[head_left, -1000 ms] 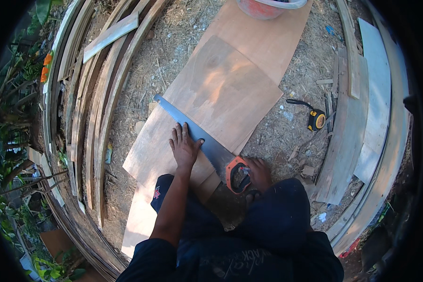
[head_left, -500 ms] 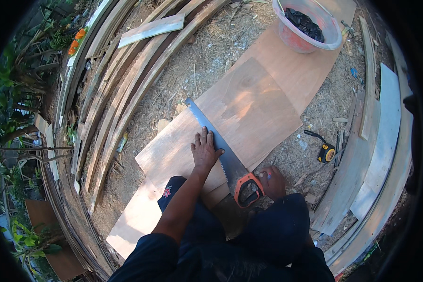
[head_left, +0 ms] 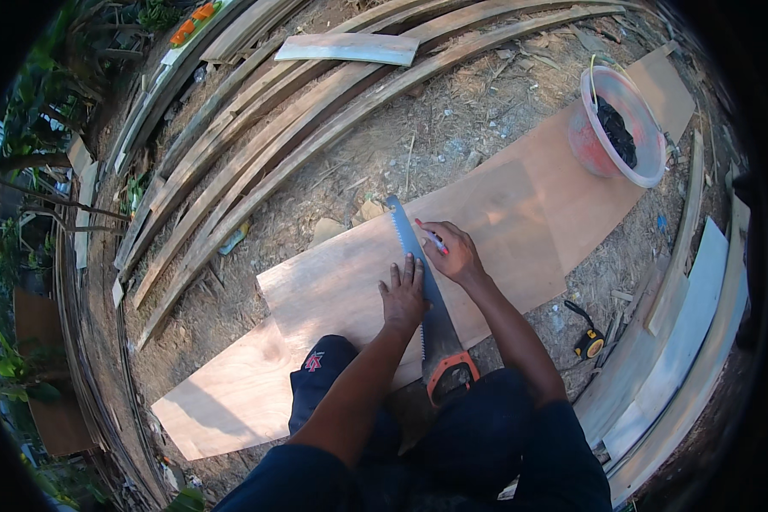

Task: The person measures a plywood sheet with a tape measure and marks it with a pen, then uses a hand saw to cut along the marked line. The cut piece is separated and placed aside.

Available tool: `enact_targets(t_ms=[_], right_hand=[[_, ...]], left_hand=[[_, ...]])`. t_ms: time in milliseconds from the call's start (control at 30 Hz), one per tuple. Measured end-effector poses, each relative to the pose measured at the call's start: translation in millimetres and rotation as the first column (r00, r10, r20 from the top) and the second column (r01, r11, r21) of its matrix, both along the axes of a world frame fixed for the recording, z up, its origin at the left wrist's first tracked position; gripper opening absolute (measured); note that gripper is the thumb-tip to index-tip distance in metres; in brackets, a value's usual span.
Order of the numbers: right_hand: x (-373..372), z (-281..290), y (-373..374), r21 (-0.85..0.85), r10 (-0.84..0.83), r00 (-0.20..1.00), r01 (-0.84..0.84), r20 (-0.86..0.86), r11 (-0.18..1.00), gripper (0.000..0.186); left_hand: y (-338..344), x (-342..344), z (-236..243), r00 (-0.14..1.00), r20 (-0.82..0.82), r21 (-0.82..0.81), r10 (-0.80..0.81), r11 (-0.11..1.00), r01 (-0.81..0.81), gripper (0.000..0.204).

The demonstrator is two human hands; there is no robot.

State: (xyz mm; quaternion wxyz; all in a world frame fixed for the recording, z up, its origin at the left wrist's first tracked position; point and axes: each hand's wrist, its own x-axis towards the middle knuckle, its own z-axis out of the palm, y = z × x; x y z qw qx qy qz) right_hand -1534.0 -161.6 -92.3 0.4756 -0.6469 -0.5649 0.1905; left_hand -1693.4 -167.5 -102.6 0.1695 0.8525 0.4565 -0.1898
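Note:
A hand saw [head_left: 440,322] lies across a thin plywood sheet [head_left: 333,264], its toothed edge facing left and its orange handle [head_left: 452,373] near my knees. My left hand [head_left: 404,295] rests flat, fingers apart, over the toothed edge and the wood beside it. On the other side of the blade, close to its far end, my right hand [head_left: 452,254] is closed around a white and red pen [head_left: 435,241]. The pen's red tip points toward the blade; whether it touches the wood I cannot tell.
A translucent bucket [head_left: 587,141] with black plastic inside stands on plywood at the far right. A yellow and black tape measure [head_left: 590,344] lies on the ground at right. Long timber strips [head_left: 316,128] run along the far left; boards [head_left: 683,316] line the right side.
My right hand has moved from beside the saw handle up to the blade's far end, with the pen in it. My left hand stays on the saw. The view has turned.

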Motion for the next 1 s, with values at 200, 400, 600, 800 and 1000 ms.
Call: enact_targets(t_ms=[200,400,600,800,1000], right_hand=[[-4,-12,30,-0.079,0.003,0.989,0.008,0.146,0.997,0.031],[-2,-12,42,-0.117,0.061,0.988,-0.045,0.139,0.992,0.031],[-2,-3,35,-0.16,0.118,0.977,-0.089,0.178,0.983,0.029],[-5,7,-28,-0.255,0.166,0.98,-0.134,0.108,0.958,0.029],[-12,8,-109,-0.329,0.141,0.99,-0.127,0.021,0.936,0.029]], left_hand=[[0,-2,-4,1.0,0.015,-0.019,-0.006,1.0,0.006,0.102],[0,-4,-5,0.999,0.044,-0.017,0.003,1.0,-0.003,0.103],[-1,-5,-3,0.998,0.063,-0.006,0.005,1.0,-0.005,0.103],[3,-2,0,0.999,0.032,-0.032,0.009,0.999,-0.008,0.102],[2,0,3,1.0,-0.001,-0.039,0.01,0.999,-0.01,0.103]])
